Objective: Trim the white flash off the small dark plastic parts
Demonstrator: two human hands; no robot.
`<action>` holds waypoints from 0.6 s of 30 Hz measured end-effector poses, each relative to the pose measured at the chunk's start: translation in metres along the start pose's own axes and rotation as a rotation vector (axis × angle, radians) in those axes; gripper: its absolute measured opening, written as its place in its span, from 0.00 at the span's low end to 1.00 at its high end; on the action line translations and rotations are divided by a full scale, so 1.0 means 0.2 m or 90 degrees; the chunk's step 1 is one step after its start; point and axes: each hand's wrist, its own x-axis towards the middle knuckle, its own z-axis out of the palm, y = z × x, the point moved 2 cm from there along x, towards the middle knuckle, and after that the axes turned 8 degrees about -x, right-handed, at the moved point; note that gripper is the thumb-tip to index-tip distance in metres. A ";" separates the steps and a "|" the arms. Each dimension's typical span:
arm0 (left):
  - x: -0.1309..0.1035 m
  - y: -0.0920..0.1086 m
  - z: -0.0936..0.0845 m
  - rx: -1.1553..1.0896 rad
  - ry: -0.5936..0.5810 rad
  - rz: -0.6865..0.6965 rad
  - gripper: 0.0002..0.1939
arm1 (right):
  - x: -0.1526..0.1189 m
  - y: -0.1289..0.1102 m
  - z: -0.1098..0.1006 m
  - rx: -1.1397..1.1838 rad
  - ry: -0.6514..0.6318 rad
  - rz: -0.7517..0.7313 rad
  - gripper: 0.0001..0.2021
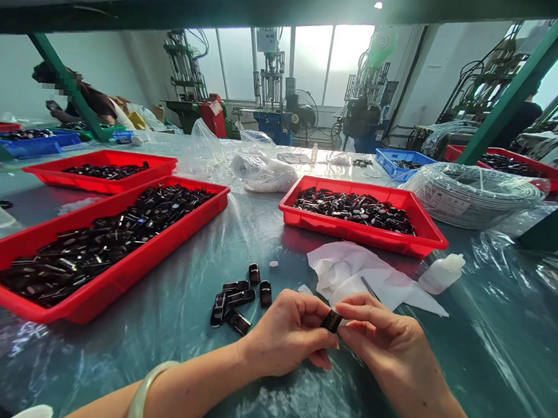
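Note:
Between the fingertips of both hands is a small dark part (331,321), held over the plastic-covered table. My left hand (288,332) pinches it from the left, fingers curled. From the right, my right hand (382,335) grips the same part with thumb and fingers; a thin grey tool (369,288) shows just behind these fingers. Several glossy black parts (240,297) lie loose left of my left hand. Behind my hands is a crumpled white cloth (351,267), and a small white bottle (443,273) lies tilted at its right.
Red trays of black parts stand at the left (81,307) and centre right (301,220). A wrapped coil of tubing (473,195) sits at the right. Green posts (508,90) frame the table. A person (89,103) leans at the far left; machines and a fan (300,112) stand behind.

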 end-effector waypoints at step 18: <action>0.18 0.31 -0.03 0.099 0.090 0.011 0.05 | 0.03 0.03 0.02 -0.120 0.001 0.035 0.14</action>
